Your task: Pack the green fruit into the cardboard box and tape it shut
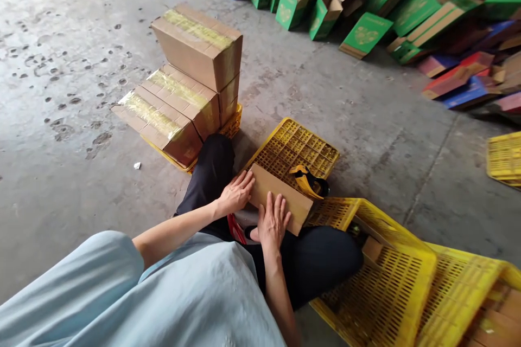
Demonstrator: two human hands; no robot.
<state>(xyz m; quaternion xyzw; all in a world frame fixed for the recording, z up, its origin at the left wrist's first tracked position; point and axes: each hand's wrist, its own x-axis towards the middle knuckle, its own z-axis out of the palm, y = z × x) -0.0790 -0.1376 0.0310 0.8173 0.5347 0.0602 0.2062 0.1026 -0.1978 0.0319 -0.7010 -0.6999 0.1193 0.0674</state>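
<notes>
Touching 1 carton (296,206), 2 hands (236,192) (272,222), likely tape dispenser (306,181) nearby

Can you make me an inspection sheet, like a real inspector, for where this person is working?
Surface: yellow latticed crate on grey floor.
Job's things: brown cardboard box before the person; taped cartons stacked on the left.
Clutter: white scrap on the floor; yellow-and-black tool, perhaps a tape dispenser, near the box.
Left hand: fingers at the box's left end.
Right hand: open, fingers on the box.
Cables: nothing seen.
Surroundings: green boxes beyond; yellow crates at right.
</notes>
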